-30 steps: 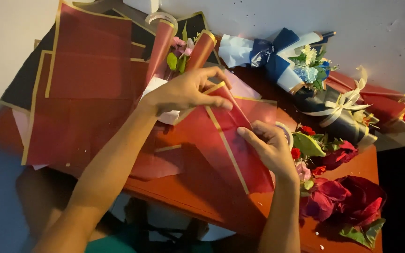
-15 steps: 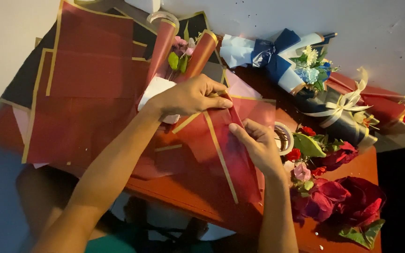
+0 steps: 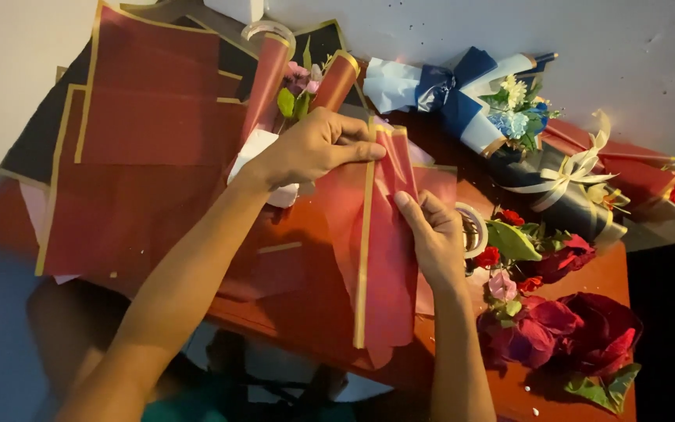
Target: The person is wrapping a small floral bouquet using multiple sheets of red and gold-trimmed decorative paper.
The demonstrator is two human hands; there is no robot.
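A sheet of translucent red wrapping paper with a gold border [image 3: 388,258] is folded into a narrow upright strip over the red table [image 3: 580,273]. My left hand [image 3: 318,144] pinches its top edge between thumb and fingers. My right hand [image 3: 435,234] holds the strip's right side lower down, thumb on the front. More red and black gold-edged sheets [image 3: 142,156] lie spread under and left of my arms.
Two rolled red paper tubes with a small pink flower [image 3: 302,78] lie at the back. A blue-and-white bouquet [image 3: 478,101] and a dark bouquet with cream ribbon [image 3: 580,184] lie right. A tape roll [image 3: 474,230] and loose red roses [image 3: 564,328] sit near the right hand.
The sheet has been folded from a wide slanting shape into a narrow upright strip. Both hands have moved closer together, the left to the top edge and the right inward.
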